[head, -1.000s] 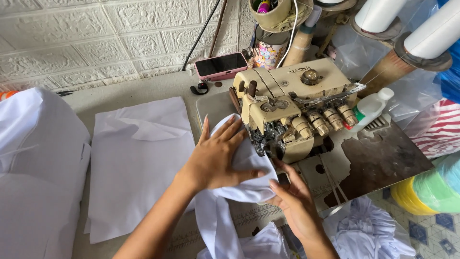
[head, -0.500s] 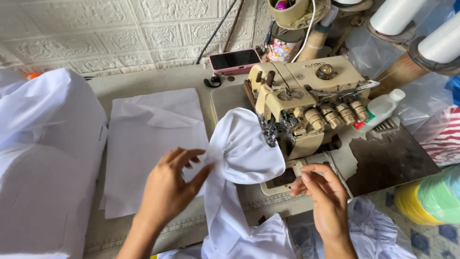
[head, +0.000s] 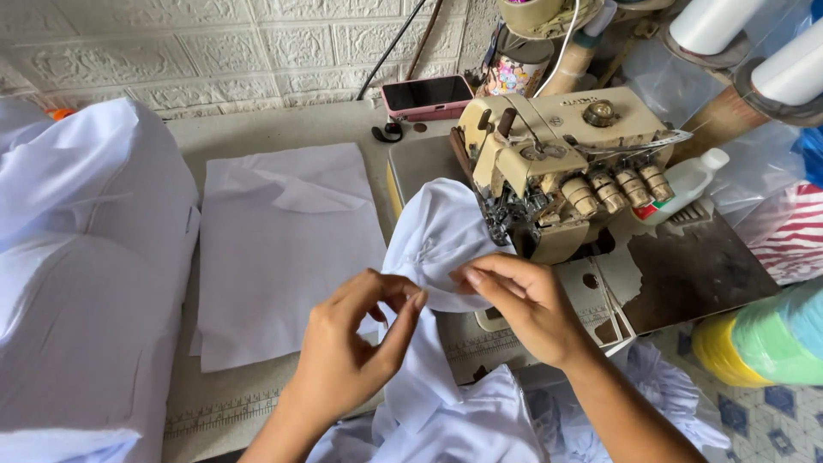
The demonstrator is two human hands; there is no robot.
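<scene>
At centre frame, our left hand (head: 343, 351) and right hand (head: 523, 304) pinch the white fabric piece (head: 433, 244), fingers closed on its edge, apparently aligning it before the overlock machine (head: 557, 171).

The garment piece (head: 437, 240) pinched near the centre is plain white, as are the flat cut panel (head: 291, 249) at nine o'clock and the heaped cloth (head: 86, 257) beyond it. The overlock machine (head: 557, 154) at one o'clock is cream-beige. A pink-cased phone (head: 426, 96) lies at twelve. Red-and-white stripes mark the fabric (head: 789, 236) at three; green and yellow thread cones (head: 763, 343) sit at four.
</scene>
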